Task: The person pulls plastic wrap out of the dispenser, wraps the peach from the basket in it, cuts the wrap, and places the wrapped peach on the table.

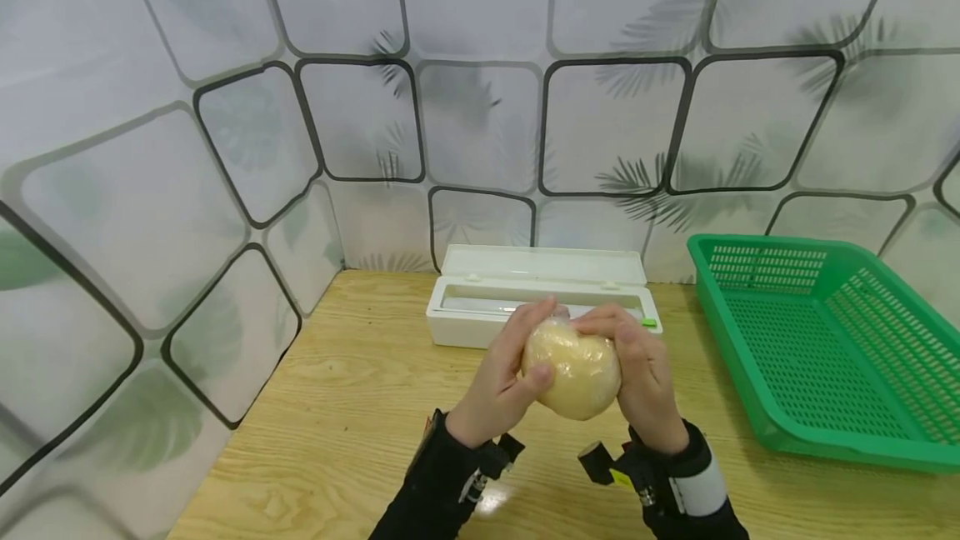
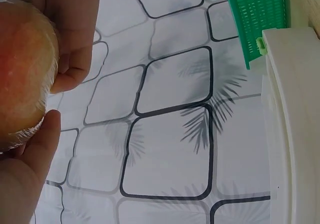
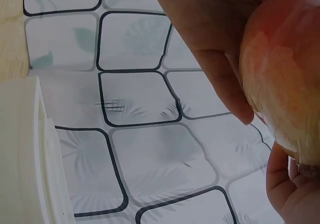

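Note:
A round yellow-red fruit (image 1: 577, 373), like an apple or a peach, is wrapped in shiny clear film and held up above the table between both hands. My left hand (image 1: 504, 377) grips its left side, thumb on the near face and fingers toward the top. On the other side my right hand (image 1: 637, 365) holds it with bent fingers over the top. In the left wrist view the fruit (image 2: 22, 74) shows a red blush under crinkled film. Red shading also covers the fruit (image 3: 285, 69) in the right wrist view. Film gathers at its top.
Behind the hands, a white cling-film box (image 1: 465, 332) stands with its lid (image 1: 543, 263) raised and a small green slider (image 1: 648, 322) at its right end. A green perforated basket (image 1: 787, 432) sits at the right of the wooden table (image 1: 337, 373). A patterned wall covering (image 1: 480, 123) rises behind.

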Available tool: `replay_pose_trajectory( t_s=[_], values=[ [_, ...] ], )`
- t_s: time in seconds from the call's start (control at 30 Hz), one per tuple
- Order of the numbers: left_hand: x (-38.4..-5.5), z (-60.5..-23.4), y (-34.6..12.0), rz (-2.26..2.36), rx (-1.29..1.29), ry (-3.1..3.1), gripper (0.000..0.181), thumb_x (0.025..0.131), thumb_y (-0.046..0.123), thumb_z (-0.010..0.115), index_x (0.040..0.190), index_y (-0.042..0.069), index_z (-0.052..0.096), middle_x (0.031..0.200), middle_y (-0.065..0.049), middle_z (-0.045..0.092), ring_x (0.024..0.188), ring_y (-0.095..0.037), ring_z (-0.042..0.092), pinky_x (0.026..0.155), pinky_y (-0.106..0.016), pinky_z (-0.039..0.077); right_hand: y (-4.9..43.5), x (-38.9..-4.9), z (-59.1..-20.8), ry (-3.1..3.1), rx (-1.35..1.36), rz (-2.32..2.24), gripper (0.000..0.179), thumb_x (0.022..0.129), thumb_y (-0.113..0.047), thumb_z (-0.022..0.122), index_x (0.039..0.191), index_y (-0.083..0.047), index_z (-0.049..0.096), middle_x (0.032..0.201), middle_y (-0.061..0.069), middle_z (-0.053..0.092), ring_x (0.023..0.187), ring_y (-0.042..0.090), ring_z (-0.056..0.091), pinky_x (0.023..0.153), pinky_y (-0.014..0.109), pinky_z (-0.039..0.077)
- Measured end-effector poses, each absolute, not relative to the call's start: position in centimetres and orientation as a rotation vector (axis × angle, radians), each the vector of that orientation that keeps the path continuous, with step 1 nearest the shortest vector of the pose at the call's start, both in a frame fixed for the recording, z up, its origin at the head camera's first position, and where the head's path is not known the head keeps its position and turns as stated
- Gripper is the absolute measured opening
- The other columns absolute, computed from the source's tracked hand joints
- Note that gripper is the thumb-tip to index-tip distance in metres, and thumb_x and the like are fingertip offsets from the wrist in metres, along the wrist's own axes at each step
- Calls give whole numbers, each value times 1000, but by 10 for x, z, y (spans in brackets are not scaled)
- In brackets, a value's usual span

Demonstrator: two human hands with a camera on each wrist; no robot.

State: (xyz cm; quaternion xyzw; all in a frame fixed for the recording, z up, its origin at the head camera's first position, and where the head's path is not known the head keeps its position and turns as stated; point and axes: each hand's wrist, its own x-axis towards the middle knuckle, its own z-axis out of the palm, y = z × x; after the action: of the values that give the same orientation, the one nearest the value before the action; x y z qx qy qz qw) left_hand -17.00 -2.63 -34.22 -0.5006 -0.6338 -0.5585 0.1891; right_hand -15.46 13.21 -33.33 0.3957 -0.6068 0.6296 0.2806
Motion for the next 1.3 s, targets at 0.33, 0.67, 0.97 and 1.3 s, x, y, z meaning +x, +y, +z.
replay_pose_trajectory(
  t_s=[0.33, 0.67, 0.97, 1.3],
  values=[
    [-171, -340, -27, -1576, -1408, -1741, 53, 90, 43, 38, 112, -4, 44, 106, -19, 47, 93, -27, 48, 72, -32, 47, 126, -154, -332, -1584, 1055, 1771, 36, 93, 4, 22, 85, 2, 57, 91, 8, 59, 87, 19, 54, 74, 25, 46],
    [-171, -343, -28, -1832, -1396, -1723, 43, 89, 33, 42, 107, -5, 42, 103, -23, 46, 91, -22, 48, 71, -33, 46, 118, -150, -334, -1723, 889, 1920, 32, 97, -10, 22, 87, -12, 52, 112, 12, 40, 105, 25, 34, 82, 23, 40],
    [-160, -339, -21, -2144, -976, -1884, 36, 85, 22, 37, 109, -5, 44, 105, -19, 47, 84, -15, 49, 67, -30, 45, 123, -154, -333, -1851, 542, 1871, 44, 99, -25, 23, 90, 9, 49, 109, 12, 47, 103, 19, 44, 83, 21, 39],
    [-158, -333, -22, -2255, -673, -1727, 40, 91, 24, 31, 118, -4, 37, 101, -11, 46, 86, -18, 47, 71, -31, 42, 132, -157, -332, -1857, 953, 1477, 36, 94, -17, 43, 119, 10, 48, 116, 16, 49, 106, 17, 47, 86, 22, 40]
  ],
)
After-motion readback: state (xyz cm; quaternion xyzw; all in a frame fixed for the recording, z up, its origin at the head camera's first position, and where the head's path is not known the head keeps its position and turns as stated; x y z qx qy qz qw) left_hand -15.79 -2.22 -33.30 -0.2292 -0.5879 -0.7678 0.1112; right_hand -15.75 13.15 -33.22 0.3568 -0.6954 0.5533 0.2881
